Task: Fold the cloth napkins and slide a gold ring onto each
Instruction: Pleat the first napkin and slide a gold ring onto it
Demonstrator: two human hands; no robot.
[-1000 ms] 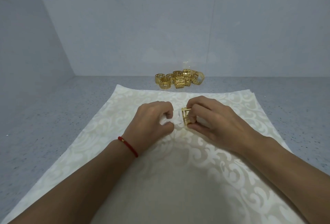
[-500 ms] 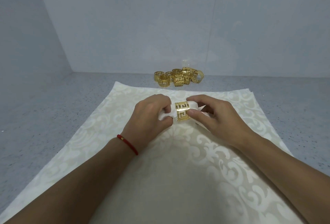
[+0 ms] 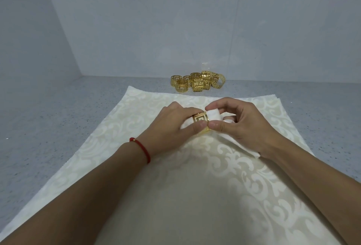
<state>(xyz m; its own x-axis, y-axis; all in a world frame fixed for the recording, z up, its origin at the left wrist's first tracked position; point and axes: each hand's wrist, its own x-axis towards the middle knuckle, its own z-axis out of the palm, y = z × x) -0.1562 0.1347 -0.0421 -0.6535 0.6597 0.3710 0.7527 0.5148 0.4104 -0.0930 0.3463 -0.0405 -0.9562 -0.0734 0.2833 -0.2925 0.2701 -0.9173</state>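
A: Counts?

B: One rolled white napkin point(image 3: 214, 114), one gold ring point(image 3: 201, 120) on it. Spare rings in a pile point(image 3: 197, 82) at the back by the wall, roughly eight; they overlap, so the exact count is unclear. Two hands.

A: Surroundings?

B: Big cream damask cloth point(image 3: 175, 196) spread flat on a grey speckled counter point(image 3: 58, 111), layered edges at its far right corner. Red cord bracelet point(image 3: 141, 150) on the left wrist. Hands cover most of the roll.

A: Grip?

B: Left hand point(image 3: 172, 127) curled round the roll's left part, thumb tip against the ring. Right hand point(image 3: 244, 125) pinches the napkin right beside the ring, thumb below, forefinger above, the other fingers curled behind.

A: Where's the napkin, how's it look?

B: Held over the middle of the cloth, between both hands. Plain white; a loose tail trails under the right palm. Ring is a cut-out key-pattern band, shiny, wrapped round the roll.
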